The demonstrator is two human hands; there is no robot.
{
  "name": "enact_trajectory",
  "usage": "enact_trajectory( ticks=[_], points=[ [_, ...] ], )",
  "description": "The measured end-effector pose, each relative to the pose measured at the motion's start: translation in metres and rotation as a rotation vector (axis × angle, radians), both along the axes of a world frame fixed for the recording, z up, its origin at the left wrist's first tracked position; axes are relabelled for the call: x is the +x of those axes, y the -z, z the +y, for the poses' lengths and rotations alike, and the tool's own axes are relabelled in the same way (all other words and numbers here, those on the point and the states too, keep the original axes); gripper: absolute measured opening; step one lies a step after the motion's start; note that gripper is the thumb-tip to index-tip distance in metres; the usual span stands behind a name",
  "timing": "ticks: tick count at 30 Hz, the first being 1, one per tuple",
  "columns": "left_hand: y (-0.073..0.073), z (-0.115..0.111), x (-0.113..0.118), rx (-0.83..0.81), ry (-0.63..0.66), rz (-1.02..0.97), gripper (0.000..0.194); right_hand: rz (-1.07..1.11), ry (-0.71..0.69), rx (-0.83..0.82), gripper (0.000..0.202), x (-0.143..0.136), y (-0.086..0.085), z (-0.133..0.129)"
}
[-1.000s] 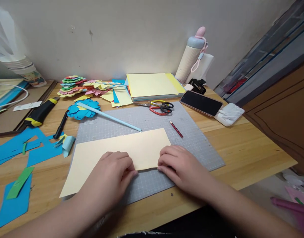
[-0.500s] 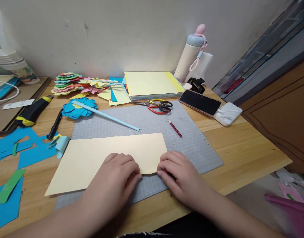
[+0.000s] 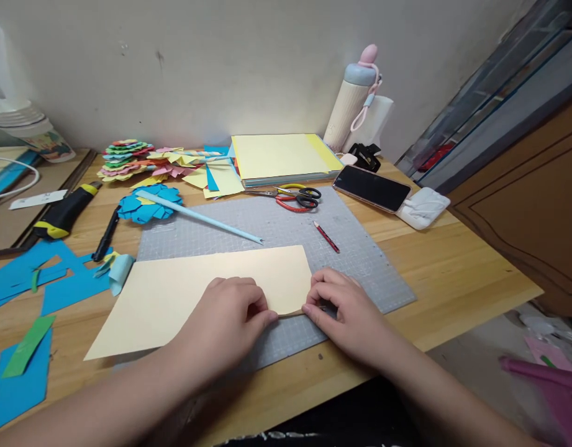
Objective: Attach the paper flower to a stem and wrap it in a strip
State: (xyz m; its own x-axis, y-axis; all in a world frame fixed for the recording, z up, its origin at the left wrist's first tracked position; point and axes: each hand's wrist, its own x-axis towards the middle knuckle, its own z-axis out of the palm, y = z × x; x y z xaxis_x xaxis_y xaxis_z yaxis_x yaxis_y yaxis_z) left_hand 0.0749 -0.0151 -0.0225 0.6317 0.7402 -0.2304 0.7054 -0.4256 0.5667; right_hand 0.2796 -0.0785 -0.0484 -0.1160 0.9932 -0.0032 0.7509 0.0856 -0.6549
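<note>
A long sheet of cream paper [image 3: 174, 292] lies across the grey cutting mat [image 3: 383, 292], its left end reaching past the mat. My left hand [image 3: 232, 316] pinches the near edge of the sheet, thumb below and fingers curled over the top. At the near right corner, my right hand [image 3: 344, 304] grips the same edge between thumb and fingers. Between the hands the edge bows slightly. Beyond the sheet lie a rolled light-blue paper stick [image 3: 206, 220], joined to a blue paper flower [image 3: 150, 203], and a short red-and-black pencil [image 3: 326, 237].
Scissors [image 3: 299, 197] rest at the mat's far edge before a stack of yellow paper [image 3: 286, 156]. A phone [image 3: 372, 187], a white earphone case [image 3: 424, 208] and a bottle [image 3: 351, 102] stand right. Blue paper scraps [image 3: 76, 292], a marker [image 3: 106, 234] and a black-yellow cutter [image 3: 66, 212] lie left.
Both hands have shifted a little to the right and away from me along the sheet's near edge. That edge curves up slightly more between them. The camera view has turned slightly.
</note>
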Motion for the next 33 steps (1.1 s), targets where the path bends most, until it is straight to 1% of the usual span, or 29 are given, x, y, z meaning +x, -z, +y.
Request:
enact_trajectory(
  ticks=[3, 6, 11, 15, 20, 25, 30, 33],
  points=[
    [-0.003, 0.008, 0.004, -0.053, -0.023, 0.074, 0.021, -0.038, 0.008, -0.022, 0.015, -0.001, -0.002, 0.003],
    [-0.006, 0.012, 0.009, -0.050, -0.012, 0.145, 0.020, -0.079, 0.015, -0.047, 0.017, -0.001, -0.005, 0.006],
    [-0.008, 0.012, 0.011, 0.046, 0.060, 0.198, 0.024, -0.158, 0.011, -0.105, 0.018, -0.003, -0.012, 0.011],
    [-0.007, 0.011, 0.013, 0.138, 0.133, 0.241, 0.027, -0.274, 0.020, -0.134, 0.019, -0.005, -0.018, 0.015],
    [-0.006, 0.011, 0.011, 0.183, 0.181, 0.260, 0.025, -0.385, -0.017, -0.159, 0.022, -0.008, -0.025, 0.021],
    [-0.006, 0.011, 0.008, 0.186, 0.210, 0.278, 0.028, -0.364, -0.029, -0.221, 0.026, -0.009, -0.030, 0.025],
    [-0.007, 0.010, 0.010, 0.218, 0.233, 0.280, 0.029, -0.351, -0.020, -0.235, 0.025, -0.009, -0.029, 0.026],
    [-0.006, 0.009, 0.010, 0.232, 0.239, 0.277, 0.029, -0.283, -0.071, -0.241, 0.024, -0.001, -0.028, 0.028]
  ],
)
